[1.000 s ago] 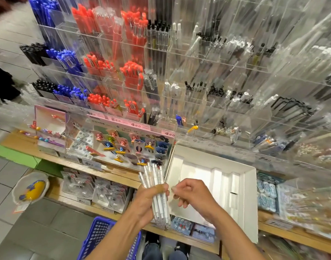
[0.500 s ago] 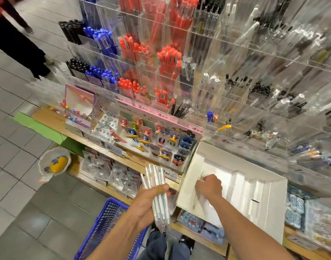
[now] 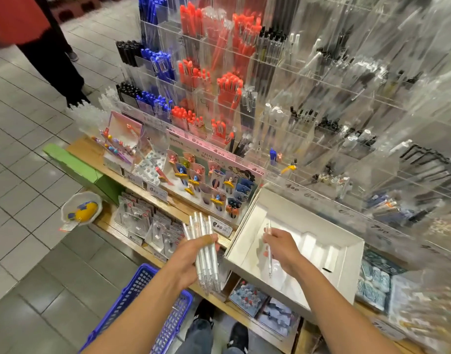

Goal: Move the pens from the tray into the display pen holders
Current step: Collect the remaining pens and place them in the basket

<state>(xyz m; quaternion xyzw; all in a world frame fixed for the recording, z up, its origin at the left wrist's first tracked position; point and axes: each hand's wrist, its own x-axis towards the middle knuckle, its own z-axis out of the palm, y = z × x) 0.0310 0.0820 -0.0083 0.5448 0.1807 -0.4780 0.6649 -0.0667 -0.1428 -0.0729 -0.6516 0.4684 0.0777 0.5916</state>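
My left hand grips a bundle of several clear white pens, held upright just left of the white tray. Over the tray's left part, my right hand pinches a single clear pen that points up and down. The tray rests tilted on the wooden shelf and its moulded white insert looks bare of other pens. Behind it rise the clear acrylic display pen holders, stocked with blue, red, black and clear pens.
A blue shopping basket stands on the floor at my feet. Carded character pens sit left of the tray, with packaged goods on the lower shelf. A person in dark trousers stands at the far left.
My right hand reached into the tray and has come up pinching one clear pen. The left hand kept its bundle. The view has swung right and down.
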